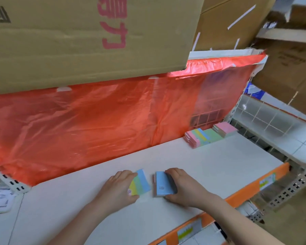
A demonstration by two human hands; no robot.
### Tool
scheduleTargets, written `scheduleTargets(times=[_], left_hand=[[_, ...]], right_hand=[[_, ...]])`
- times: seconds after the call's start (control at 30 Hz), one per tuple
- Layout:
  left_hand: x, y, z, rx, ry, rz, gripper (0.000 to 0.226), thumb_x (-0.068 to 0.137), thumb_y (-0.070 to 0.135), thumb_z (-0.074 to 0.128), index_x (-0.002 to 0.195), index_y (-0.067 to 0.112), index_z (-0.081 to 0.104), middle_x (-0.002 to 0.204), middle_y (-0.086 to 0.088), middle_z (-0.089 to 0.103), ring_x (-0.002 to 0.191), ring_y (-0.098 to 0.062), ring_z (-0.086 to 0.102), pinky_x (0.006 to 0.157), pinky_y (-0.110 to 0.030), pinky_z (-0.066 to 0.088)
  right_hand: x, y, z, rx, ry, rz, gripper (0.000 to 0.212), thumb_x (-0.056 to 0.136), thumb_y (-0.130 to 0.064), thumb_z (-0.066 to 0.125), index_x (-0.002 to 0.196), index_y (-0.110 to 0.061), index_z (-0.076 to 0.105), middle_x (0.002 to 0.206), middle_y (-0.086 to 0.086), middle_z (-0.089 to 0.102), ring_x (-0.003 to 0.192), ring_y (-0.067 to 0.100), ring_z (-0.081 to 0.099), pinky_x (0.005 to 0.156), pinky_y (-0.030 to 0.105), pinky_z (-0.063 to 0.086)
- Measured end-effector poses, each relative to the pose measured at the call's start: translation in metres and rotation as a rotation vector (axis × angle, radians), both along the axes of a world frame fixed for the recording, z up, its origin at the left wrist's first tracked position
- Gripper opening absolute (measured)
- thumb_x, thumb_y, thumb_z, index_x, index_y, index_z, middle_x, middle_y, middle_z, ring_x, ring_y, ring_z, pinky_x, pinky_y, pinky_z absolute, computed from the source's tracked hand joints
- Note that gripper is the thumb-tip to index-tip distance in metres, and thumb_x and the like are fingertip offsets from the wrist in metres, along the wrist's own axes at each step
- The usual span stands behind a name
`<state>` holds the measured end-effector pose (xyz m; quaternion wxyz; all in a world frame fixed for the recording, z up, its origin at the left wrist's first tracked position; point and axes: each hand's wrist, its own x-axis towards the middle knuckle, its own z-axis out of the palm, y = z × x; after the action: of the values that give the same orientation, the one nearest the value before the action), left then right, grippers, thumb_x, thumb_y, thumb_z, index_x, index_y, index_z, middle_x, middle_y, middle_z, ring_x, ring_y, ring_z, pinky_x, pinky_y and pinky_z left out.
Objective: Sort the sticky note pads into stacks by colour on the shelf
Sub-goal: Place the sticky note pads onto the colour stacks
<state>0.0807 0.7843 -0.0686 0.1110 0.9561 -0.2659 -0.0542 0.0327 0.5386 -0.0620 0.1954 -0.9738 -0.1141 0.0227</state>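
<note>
Head camera view, looking down over a stockroom shelf: a large cardboard box (pixel 88 38) with red printed characters fills the upper left, overhanging a sheet of red-orange plastic film (pixel 95 121) that hangs along the back of the bay. Below it runs the white shelf (pixel 210 167), its front edge trimmed with an orange price strip (pixel 245 193) that carries small labels. More brown cartons sit at the upper right, and a wire grid divider (pixel 265 117) stands on the neighbouring shelf to the right.

Two bare forearms reach in from the bottom of the frame. The left hand (pixel 118 188) grips a multicoloured sticky note pad (pixel 140 183), striped yellow, green and blue, its thumb at the pad's near edge and its fingers curled over the far edge. Just beside it, apart by a narrow gap, the right hand (pixel 182 186) grips a blue-topped pad stack (pixel 163 185) the same way, low on the shelf surface.

Well apart, at the back right of the shelf against the film, lies a striped pad stack (pixel 201 137), with a pink-topped pad stack (pixel 225 129) touching its right end.
</note>
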Motion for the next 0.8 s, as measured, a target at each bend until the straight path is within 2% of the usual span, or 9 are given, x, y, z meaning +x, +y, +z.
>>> scheduleTargets(times=[0.13,0.27,0.33,0.47,0.53,0.6,0.67,0.73,0.8], left_hand=[[0.023,-0.036,0.004,-0.083,-0.042,-0.087,0.087,0.063,0.065,0.031,0.141,0.027,0.037,0.139,0.014,0.037,0.133,-0.009,0.028,0.106,-0.023,0.028],[0.040,-0.085,0.009,-0.110,-0.080,-0.177,0.072,0.079,0.058,0.052,0.142,0.028,0.034,0.139,0.015,0.035,0.132,-0.008,0.026,0.106,-0.022,0.025],[0.045,-0.110,0.012,-0.113,-0.083,-0.192,0.071,0.081,0.056,0.054,0.143,0.029,0.031,0.141,0.016,0.032,0.132,-0.007,0.023,0.107,-0.020,0.022],[0.053,-0.158,0.015,-0.119,-0.095,-0.207,0.091,0.062,0.070,0.027,0.143,0.028,0.032,0.141,0.013,0.033,0.133,-0.008,0.024,0.108,-0.022,0.022],[0.057,-0.182,0.014,-0.130,-0.113,-0.179,0.096,0.057,0.069,0.021,0.142,0.027,0.033,0.141,0.012,0.034,0.133,-0.010,0.026,0.108,-0.023,0.023],[0.061,-0.204,0.013,-0.137,-0.111,-0.139,0.096,0.057,0.069,0.022,0.142,0.027,0.033,0.142,0.012,0.034,0.133,-0.010,0.027,0.108,-0.023,0.023],[0.063,-0.226,0.012,-0.147,-0.099,-0.097,0.088,0.064,0.067,0.032,0.142,0.027,0.034,0.142,0.012,0.035,0.133,-0.010,0.027,0.108,-0.023,0.024],[0.063,-0.245,0.012,-0.147,-0.095,-0.048,0.078,0.072,0.059,0.045,0.142,0.027,0.034,0.142,0.013,0.035,0.134,-0.011,0.027,0.107,-0.024,0.025],[0.063,-0.260,0.014,-0.141,-0.112,0.007,0.077,0.071,0.056,0.046,0.142,0.028,0.035,0.142,0.013,0.035,0.133,-0.011,0.027,0.106,-0.025,0.027]], right_hand=[[0.001,-0.030,0.011,0.025,-0.041,-0.071,0.071,0.077,-0.044,0.066,0.136,-0.015,0.038,0.135,0.000,0.044,0.124,0.015,0.041,0.101,0.020,0.033],[0.001,-0.067,0.023,0.040,-0.060,-0.146,0.074,0.078,-0.047,0.066,0.138,-0.017,0.035,0.138,-0.001,0.041,0.127,0.013,0.038,0.104,0.022,0.031],[0.002,-0.088,0.024,0.061,-0.072,-0.167,0.075,0.078,-0.046,0.068,0.138,-0.016,0.034,0.139,-0.001,0.040,0.128,0.013,0.037,0.104,0.020,0.030],[0.008,-0.131,0.025,0.077,-0.082,-0.172,0.076,0.078,-0.043,0.069,0.139,-0.015,0.033,0.138,-0.002,0.039,0.128,0.011,0.036,0.098,0.011,0.025],[0.015,-0.154,0.026,0.081,-0.081,-0.150,0.075,0.078,-0.039,0.069,0.139,-0.014,0.033,0.138,-0.001,0.039,0.129,0.012,0.035,0.099,0.010,0.022],[0.023,-0.178,0.028,0.075,-0.075,-0.121,0.076,0.079,-0.037,0.069,0.140,-0.012,0.032,0.141,0.001,0.036,0.133,0.012,0.031,0.101,0.008,0.017],[0.033,-0.200,0.027,0.060,-0.076,-0.088,0.077,0.079,-0.035,0.069,0.141,-0.011,0.031,0.145,0.001,0.032,0.136,0.012,0.027,0.103,0.006,0.011],[0.041,-0.221,0.025,0.063,-0.080,-0.068,0.074,0.081,-0.032,0.068,0.142,-0.011,0.030,0.146,0.001,0.031,0.137,0.012,0.026,0.102,0.005,0.010],[0.047,-0.238,0.024,0.068,-0.072,-0.048,0.072,0.082,-0.031,0.066,0.142,-0.013,0.029,0.147,0.000,0.030,0.138,0.011,0.024,0.102,0.005,0.010]])
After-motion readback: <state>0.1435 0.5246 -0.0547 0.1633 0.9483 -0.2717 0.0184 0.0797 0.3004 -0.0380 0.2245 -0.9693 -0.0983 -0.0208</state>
